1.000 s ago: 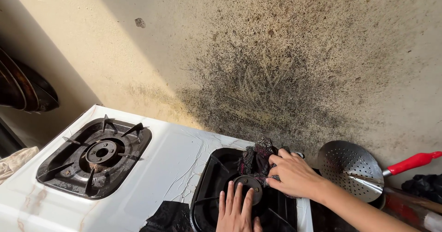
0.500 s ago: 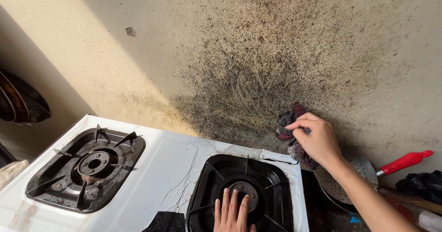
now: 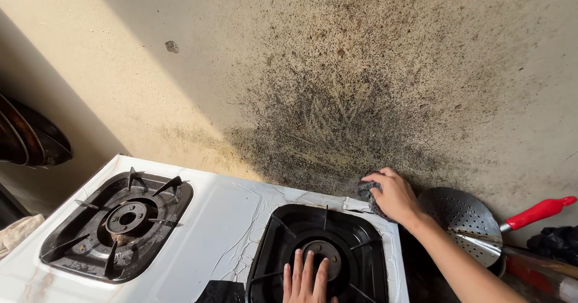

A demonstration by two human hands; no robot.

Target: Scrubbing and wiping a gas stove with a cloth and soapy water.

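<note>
Dark, crumpled cloth (image 3: 367, 191) sits bunched in your right hand (image 3: 394, 194), fingers curled tight around it, pressed low on the soot-speckled wall (image 3: 337, 110) just behind the right burner (image 3: 322, 252); your left hand (image 3: 307, 276) lies flat and open on that burner, nearer you.

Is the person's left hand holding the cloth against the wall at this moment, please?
No, the left hand lies flat on the right burner, while the right hand presses the cloth to the stained wall.
</note>
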